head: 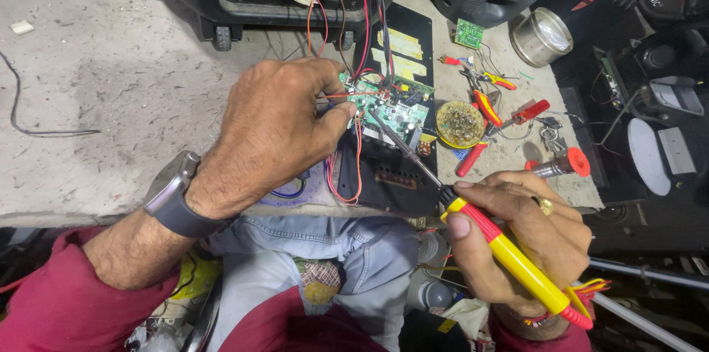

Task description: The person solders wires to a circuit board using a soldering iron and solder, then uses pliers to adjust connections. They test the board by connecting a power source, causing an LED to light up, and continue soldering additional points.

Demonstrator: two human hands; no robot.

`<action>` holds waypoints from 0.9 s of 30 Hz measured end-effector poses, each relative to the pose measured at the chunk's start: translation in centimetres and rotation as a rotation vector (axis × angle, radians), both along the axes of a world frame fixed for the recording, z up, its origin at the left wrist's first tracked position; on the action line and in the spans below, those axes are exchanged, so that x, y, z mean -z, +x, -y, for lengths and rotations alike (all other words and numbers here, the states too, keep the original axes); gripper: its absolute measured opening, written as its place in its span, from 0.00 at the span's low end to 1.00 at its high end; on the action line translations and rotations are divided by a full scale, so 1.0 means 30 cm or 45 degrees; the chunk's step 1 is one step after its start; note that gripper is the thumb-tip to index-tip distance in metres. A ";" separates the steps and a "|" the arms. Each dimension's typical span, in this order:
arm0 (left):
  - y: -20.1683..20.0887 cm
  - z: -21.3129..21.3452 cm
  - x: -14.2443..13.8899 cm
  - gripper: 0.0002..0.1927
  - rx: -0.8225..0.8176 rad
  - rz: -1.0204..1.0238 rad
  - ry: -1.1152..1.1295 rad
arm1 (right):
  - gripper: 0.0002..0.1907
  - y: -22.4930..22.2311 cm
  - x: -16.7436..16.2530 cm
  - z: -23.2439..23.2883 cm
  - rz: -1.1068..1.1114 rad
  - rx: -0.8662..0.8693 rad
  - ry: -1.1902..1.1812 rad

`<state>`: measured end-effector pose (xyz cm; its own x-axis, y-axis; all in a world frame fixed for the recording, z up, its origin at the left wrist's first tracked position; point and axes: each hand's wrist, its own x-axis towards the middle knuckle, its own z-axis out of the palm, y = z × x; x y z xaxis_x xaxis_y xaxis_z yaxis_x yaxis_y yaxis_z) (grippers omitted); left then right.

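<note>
1. Two hands we see: our left hand (277,127) pinches the green circuit board (390,108) at its left edge, fingers closed.
2. Our right hand (517,237) holds tight the yellow soldering iron (509,256); its tip touches the board.

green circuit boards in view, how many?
2. A green circuit board with red wires sits under the left hand, at the tip of the yellow soldering iron. A small square green board lies farther back. Clutter may hide more.
</note>
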<state>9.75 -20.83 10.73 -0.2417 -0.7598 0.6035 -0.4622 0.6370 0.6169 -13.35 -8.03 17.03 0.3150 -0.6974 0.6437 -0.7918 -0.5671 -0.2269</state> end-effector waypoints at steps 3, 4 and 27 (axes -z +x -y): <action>-0.002 0.002 0.001 0.08 0.012 -0.017 0.039 | 0.11 0.010 0.001 0.010 -0.063 -0.024 -0.038; -0.002 0.003 0.001 0.08 0.020 -0.025 0.042 | 0.11 0.013 0.001 0.012 -0.068 -0.024 -0.033; 0.007 0.007 0.003 0.07 0.054 -0.003 -0.014 | 0.12 0.021 0.006 0.032 -0.170 -0.028 -0.046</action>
